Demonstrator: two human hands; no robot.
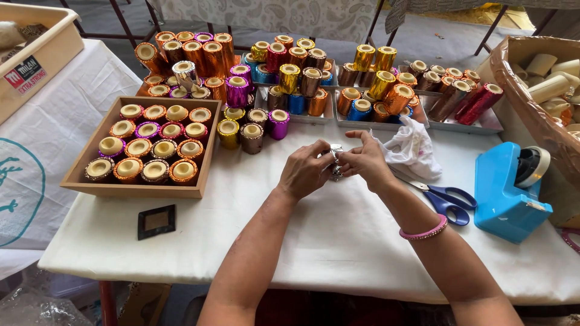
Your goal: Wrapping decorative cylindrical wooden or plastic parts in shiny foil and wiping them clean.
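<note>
Both hands [335, 163] pinch a small silver roll [336, 162], apparently upright.

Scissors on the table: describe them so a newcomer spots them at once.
Start at the blue tape dispenser on the white table's right side. Just left of it lie the scissors, right of the right hand: the only blue-handled, steel-bladed tool there.

The wooden tray [78, 175] at the left of the frame holds fifteen foil-wrapped candles [138, 148], in rows of four, four, four and three. On the worktop [338, 241]: one pair of scissors [444, 199], one blue tape dispenser [507, 193], one white cloth [414, 148].
</note>
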